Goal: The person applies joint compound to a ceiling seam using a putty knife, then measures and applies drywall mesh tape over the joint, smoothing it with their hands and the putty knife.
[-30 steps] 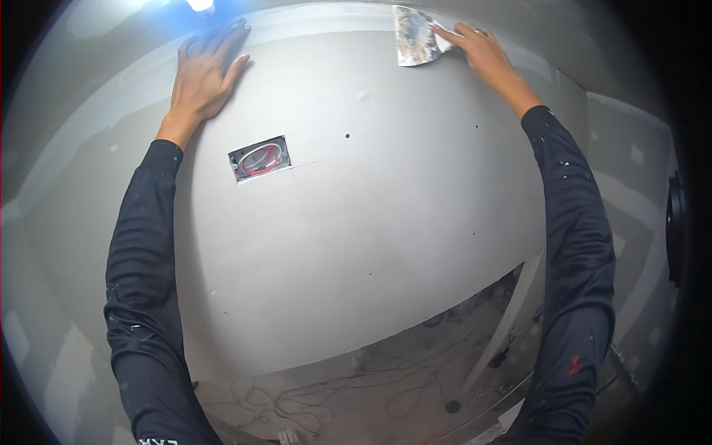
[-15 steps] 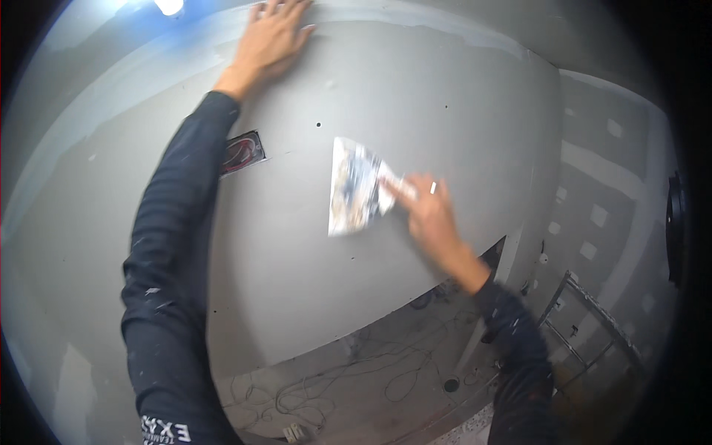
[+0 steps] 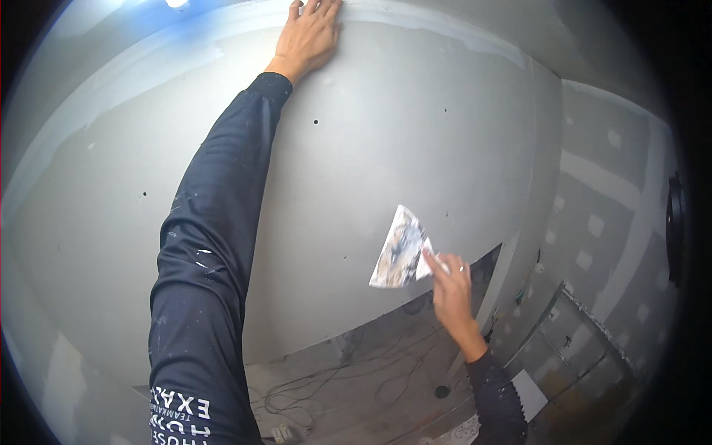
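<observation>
My right hand is closed on a wide putty knife, its forefinger pressed along the blade. White and dark smears cover the fan-shaped blade, which points left and up. It is in front of the lower part of a grey drywall panel; whether its edge touches the panel I cannot tell. High up, my left hand rests against the panel's top, fingers stretched onto a white compound band. Small dark holes dot the panel, one below my left hand.
Below the panel's lower edge, loose cables trail over the floor. At the right stands a metal ladder, near a wall with white patches. A lamp shines at the upper left.
My right hand and the putty knife have moved down and to the right. My left hand has shifted right along the top, and its sleeve now hides the wall box with red wires.
</observation>
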The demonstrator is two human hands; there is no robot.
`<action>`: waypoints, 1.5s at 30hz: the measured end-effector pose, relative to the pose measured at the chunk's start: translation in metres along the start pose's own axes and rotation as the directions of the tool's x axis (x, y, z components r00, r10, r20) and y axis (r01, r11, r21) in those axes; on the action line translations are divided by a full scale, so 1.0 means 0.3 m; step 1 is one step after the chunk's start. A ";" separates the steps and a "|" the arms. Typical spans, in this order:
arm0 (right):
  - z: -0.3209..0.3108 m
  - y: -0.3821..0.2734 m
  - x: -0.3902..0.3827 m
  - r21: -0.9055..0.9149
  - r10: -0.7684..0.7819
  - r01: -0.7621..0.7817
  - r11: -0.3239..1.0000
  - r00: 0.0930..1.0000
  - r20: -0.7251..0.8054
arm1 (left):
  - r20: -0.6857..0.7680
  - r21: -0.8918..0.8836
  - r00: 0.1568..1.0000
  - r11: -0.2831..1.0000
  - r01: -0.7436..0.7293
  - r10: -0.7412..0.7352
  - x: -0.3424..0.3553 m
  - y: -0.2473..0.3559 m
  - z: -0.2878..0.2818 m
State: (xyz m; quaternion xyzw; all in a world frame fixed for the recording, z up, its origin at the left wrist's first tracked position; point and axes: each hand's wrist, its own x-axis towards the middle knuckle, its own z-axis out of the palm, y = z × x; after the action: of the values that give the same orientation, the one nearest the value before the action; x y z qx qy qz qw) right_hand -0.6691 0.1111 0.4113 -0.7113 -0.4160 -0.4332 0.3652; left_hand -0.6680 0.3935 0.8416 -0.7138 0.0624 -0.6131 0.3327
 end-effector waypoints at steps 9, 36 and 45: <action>-0.132 0.181 0.728 -0.282 -0.367 0.291 0.914 0.888 -0.276 | -0.002 0.043 1.000 0.999 0.003 -0.003 -0.005 -0.012 -0.031; -0.113 0.380 1.567 -0.631 -0.690 0.476 0.613 0.711 -0.134 | -0.202 0.149 0.972 0.977 0.150 -0.119 -0.114 -0.099 -0.192; -0.155 0.605 1.542 -0.603 -0.637 0.448 0.661 0.759 -0.134 | -0.133 0.352 0.989 0.930 0.104 -0.060 -0.098 -0.149 -0.164</action>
State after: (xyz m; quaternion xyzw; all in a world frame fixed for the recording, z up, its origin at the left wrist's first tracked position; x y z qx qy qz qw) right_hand -0.3900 0.1273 0.8248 -0.5395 -0.4051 -0.7350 0.0675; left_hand -0.7343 0.4229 0.8430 -0.6052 -0.0604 -0.6691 0.4270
